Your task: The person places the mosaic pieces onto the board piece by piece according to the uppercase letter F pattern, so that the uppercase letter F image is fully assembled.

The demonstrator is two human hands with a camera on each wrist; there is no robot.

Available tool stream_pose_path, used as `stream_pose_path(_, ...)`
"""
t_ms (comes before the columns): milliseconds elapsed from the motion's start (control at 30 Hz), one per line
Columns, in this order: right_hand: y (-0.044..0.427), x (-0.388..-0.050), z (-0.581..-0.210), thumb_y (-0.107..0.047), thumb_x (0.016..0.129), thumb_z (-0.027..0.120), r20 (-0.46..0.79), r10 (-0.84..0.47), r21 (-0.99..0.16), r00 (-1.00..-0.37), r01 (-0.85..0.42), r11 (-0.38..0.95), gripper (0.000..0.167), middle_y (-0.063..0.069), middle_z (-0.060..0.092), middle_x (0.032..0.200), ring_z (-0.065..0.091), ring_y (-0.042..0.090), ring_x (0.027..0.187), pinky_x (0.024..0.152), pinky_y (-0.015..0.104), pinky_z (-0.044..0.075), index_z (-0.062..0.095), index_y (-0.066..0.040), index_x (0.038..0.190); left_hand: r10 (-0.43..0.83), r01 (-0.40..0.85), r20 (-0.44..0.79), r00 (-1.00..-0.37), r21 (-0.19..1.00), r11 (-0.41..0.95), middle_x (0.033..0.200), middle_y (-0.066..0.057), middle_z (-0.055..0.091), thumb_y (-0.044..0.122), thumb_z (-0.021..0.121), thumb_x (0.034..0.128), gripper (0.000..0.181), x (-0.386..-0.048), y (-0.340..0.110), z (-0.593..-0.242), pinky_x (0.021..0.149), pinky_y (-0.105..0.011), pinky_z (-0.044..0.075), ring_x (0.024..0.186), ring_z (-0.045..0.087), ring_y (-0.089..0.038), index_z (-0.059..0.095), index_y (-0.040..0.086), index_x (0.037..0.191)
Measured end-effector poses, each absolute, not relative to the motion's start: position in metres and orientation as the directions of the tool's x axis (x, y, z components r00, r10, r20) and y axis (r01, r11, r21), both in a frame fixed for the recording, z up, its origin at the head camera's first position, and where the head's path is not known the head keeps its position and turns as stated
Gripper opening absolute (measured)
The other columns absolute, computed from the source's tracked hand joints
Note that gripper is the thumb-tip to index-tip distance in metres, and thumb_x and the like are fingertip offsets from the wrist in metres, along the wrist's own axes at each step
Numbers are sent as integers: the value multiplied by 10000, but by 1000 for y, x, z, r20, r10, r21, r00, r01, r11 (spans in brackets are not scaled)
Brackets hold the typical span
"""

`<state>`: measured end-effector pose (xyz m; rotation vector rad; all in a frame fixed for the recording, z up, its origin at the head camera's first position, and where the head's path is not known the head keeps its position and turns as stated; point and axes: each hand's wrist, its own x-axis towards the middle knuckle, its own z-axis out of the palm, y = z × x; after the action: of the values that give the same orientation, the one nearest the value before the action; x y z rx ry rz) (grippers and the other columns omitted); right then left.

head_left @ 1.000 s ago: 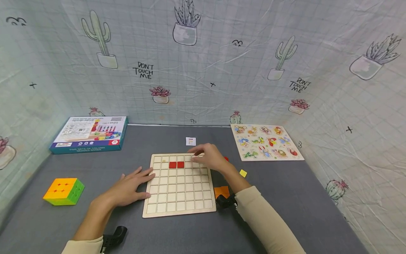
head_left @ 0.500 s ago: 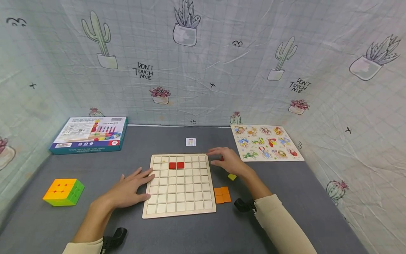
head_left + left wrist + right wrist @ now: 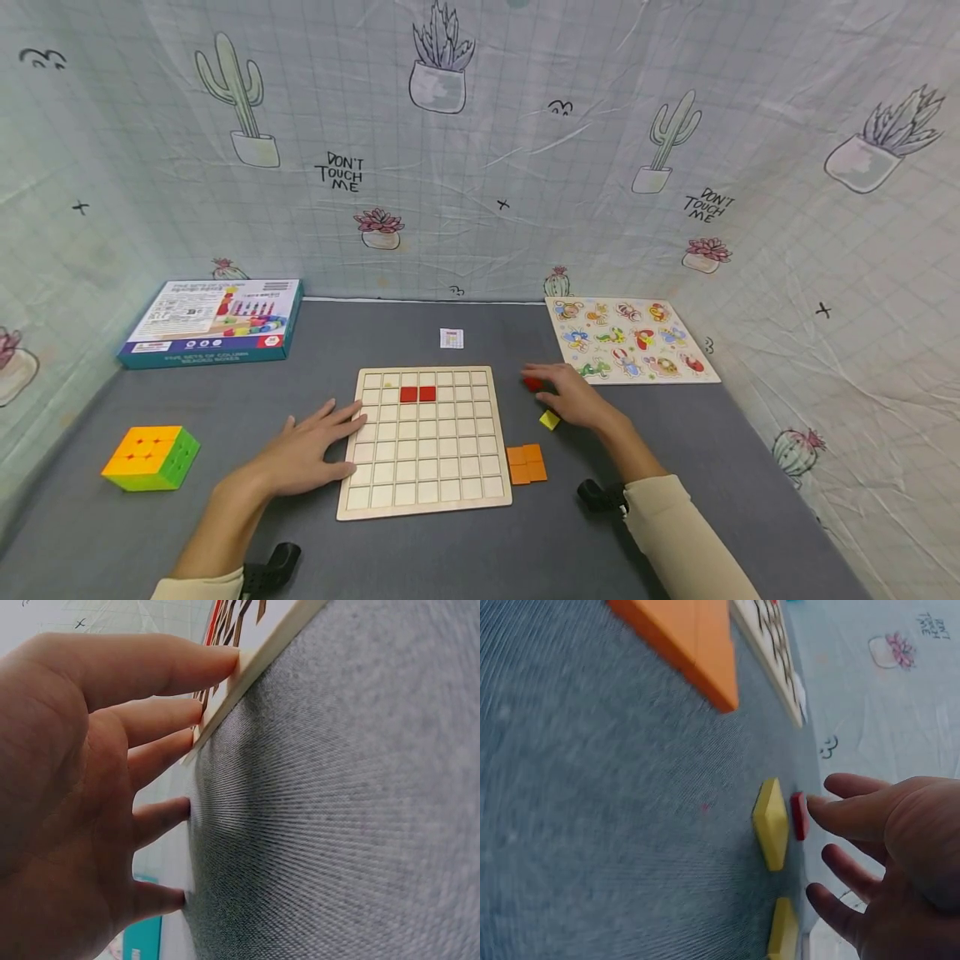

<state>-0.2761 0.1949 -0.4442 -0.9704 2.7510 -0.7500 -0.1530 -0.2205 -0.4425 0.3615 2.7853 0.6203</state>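
A wooden grid board lies flat on the table, with two red square tiles side by side in its second row from the top. My left hand has its fingers spread; the left wrist view shows the thumb and two fingertips on the board's edge. To the right of the board, my right hand reaches over a loose red tile, thumb tip beside it. Whether they touch cannot be told. Close to that hand lie yellow tiles. Several orange tiles sit against the board's right side.
A Rubik's cube stands at the left. Behind it lies a flat teal-edged box. An insect picture board rests at the back right, and a small white printed card lies beyond the grid board.
My right hand has drawn back from the board's upper right to the loose red tile, moving right and towards me. The left hand stays at the board's left edge.
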Motion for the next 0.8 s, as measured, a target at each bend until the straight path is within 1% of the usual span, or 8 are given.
stream_pose_path(167, 197, -278, -450, 48, 956, 627, 30, -611, -453, -791, -555, 697, 425, 249, 553, 1489, 535, 450, 1371, 1117, 577, 453, 609, 35, 1380, 292, 177, -208, -933, 442, 880, 1659, -118, 375, 431, 731, 875, 757, -153, -220, -444, 1086, -881, 105, 1541, 239, -517, 485, 143, 1531)
stream_pose_path(300, 197, -277, -452, 38, 940, 656, 58, -585, -442, -809, -546, 711, 397, 214, 617, 1434, 582, 434, 1325, 1090, 571, 479, 657, 9, 1336, 298, 182, -204, -933, 445, 877, 1661, -116, 372, 431, 728, 880, 759, -153, -220, -444, 1083, -882, 108, 1542, 237, -516, 476, 145, 1537)
stream_pose_path(567, 194, -278, -458, -63, 927, 715, 115, -504, -408, -856, -503, 762, 303, 116, 734, 1290, 676, 357, 1211, 1035, 522, 532, 750, -65, 1228, 314, 193, -196, -929, 468, 863, 1673, -103, 353, 419, 735, 885, 760, -154, -224, -445, 1079, -882, 94, 1550, 213, -513, 468, 146, 1542)
stream_pose_path(800, 194, -276, -459, -90, 906, 745, 142, -478, -379, -867, -494, 783, 284, 112, 777, 1183, 726, 318, 1131, 981, 491, 567, 773, -90, 1189, 324, 189, -211, -922, 485, 854, 1681, -115, 330, 428, 729, 895, 764, -154, -224, -446, 1123, -843, 112, 1551, 199, -519, 458, 134, 1547)
